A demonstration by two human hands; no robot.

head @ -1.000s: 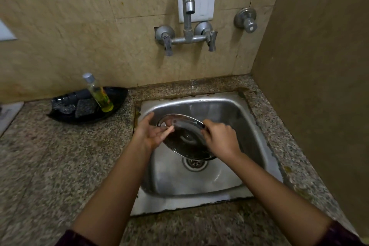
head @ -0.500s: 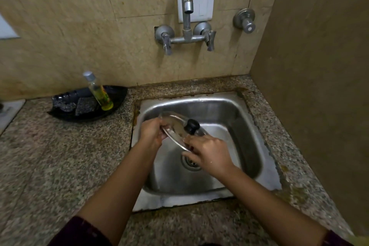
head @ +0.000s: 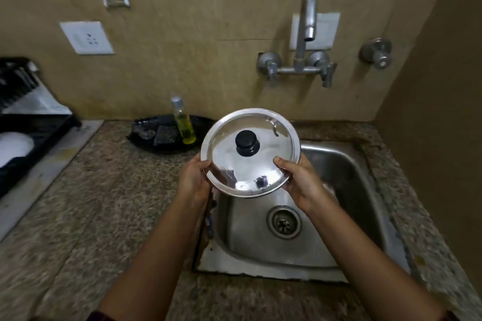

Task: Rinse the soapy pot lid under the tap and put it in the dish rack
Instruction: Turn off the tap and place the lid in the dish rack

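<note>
Lid (head: 250,151) up over sink's (head: 347,169) left edge, left hand (head: 194,180) and right hand (head: 300,180) gripping rim. No suds visible, tap (head: 309,20) dry. Rinse looks done; rack (head: 39,133) at far left counter edge next.

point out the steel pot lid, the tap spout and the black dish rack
round steel pot lid (head: 263,143), head view, on its shiny top right of the knob
grey metal tap spout (head: 309,31), head view, near its outlet
black plastic dish rack (head: 39,135), head view, on its front rim

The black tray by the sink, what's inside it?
The black tray holds a bottle of yellow liquid and dark scrub pads. The pot lid covers its right end.
</note>
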